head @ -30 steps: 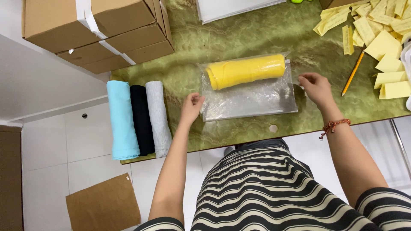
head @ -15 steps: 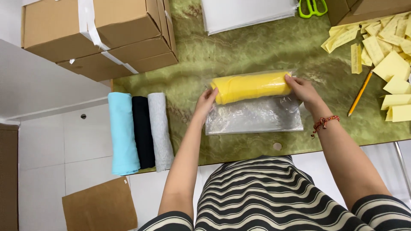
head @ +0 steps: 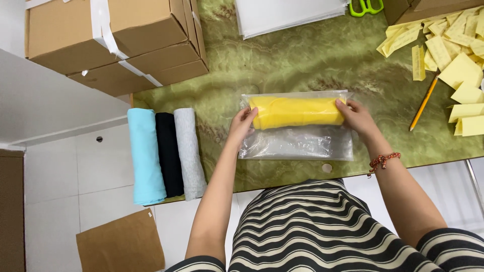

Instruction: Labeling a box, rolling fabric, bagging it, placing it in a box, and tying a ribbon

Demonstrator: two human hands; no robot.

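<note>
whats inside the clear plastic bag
A rolled yellow cloth lies inside the clear plastic bag, filling its far part; the near part looks empty. The left hand and right hand cover the roll's ends.

Roll [head: 296, 112] in bag [head: 297, 143], hands [head: 243, 122] flanking

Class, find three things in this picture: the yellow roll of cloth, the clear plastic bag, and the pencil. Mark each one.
yellow roll of cloth [head: 295, 112], head view, middle of the roll.
clear plastic bag [head: 297, 145], head view, flat empty lower part.
pencil [head: 423, 103], head view, middle of the shaft.
</note>
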